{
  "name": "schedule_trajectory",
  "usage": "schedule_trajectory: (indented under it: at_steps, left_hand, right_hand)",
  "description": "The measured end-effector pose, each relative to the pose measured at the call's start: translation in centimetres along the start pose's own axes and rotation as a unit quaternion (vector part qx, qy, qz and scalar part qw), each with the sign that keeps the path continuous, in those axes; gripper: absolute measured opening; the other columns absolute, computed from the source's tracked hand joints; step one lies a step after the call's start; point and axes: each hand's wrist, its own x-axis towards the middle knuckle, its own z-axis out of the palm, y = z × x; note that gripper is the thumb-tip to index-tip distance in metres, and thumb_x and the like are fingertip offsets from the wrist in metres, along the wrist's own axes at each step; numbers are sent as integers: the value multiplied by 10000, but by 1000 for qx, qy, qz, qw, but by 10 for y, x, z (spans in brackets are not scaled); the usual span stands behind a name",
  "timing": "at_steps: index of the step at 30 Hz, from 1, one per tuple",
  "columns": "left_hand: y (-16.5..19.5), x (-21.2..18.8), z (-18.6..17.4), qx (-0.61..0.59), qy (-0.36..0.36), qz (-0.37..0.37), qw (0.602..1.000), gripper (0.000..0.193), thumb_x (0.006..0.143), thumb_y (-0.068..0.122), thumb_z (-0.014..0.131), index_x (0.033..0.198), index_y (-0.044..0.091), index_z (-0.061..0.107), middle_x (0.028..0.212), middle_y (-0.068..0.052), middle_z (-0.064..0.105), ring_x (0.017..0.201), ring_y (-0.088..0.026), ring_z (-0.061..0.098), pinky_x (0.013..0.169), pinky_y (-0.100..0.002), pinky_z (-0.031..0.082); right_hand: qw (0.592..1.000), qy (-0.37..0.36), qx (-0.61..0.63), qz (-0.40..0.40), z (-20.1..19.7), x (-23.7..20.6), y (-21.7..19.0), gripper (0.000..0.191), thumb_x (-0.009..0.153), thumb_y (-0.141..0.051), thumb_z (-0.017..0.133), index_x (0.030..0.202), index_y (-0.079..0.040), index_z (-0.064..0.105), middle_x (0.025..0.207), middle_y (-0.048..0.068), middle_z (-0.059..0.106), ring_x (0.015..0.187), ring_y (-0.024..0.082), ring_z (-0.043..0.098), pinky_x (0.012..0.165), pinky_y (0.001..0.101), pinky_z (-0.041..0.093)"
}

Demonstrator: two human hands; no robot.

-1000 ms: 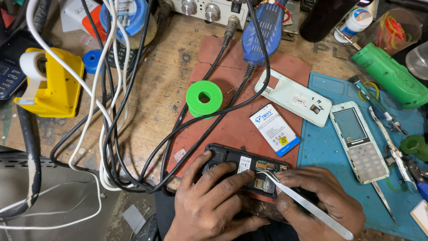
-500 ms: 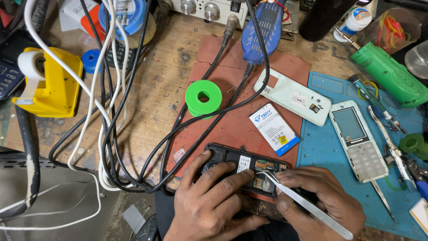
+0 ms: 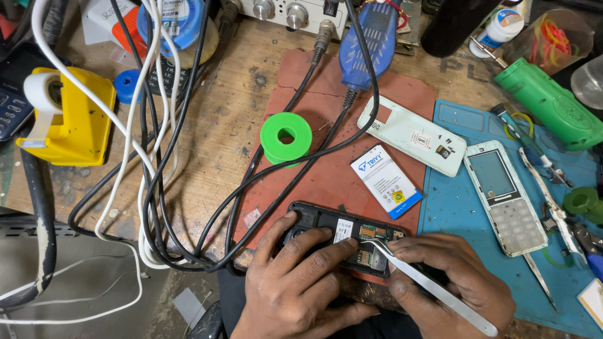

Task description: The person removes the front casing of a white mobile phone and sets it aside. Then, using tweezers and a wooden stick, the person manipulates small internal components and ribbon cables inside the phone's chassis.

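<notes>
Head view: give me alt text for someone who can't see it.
Left hand steadies an opened black phone on a red mat while the right hand probes it with metal tweezers. A green spool and battery lie nearby.

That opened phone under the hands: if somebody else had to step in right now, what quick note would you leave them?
Left hand: fingers pressed flat on the opened black phone, pinning it on the red mat.
Right hand: holds metal tweezers, tips inside the phone's exposed middle.
Nearby: battery and white back cover on the red mat; keypad front frame on the blue mat; green spool to the left.
Done: phone stripped of cover, battery and front.
Left: tweezer work inside; nothing refitted yet.
</notes>
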Motion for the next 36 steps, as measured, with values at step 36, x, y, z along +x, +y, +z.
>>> schedule_trajectory:
  at_steps: [36]
  left_hand:
    - [1,1,-2,-1,-6,0,1000,453,776,569,850,721,146,701,1149,3,772,1088,-225,718,1075,-552,484]
  right_hand:
    - [1000,11,-11,-1,4,4,-9,339,677,1,846,1006,-38,771,1028,115,801,1032,223,772,908,348,614]
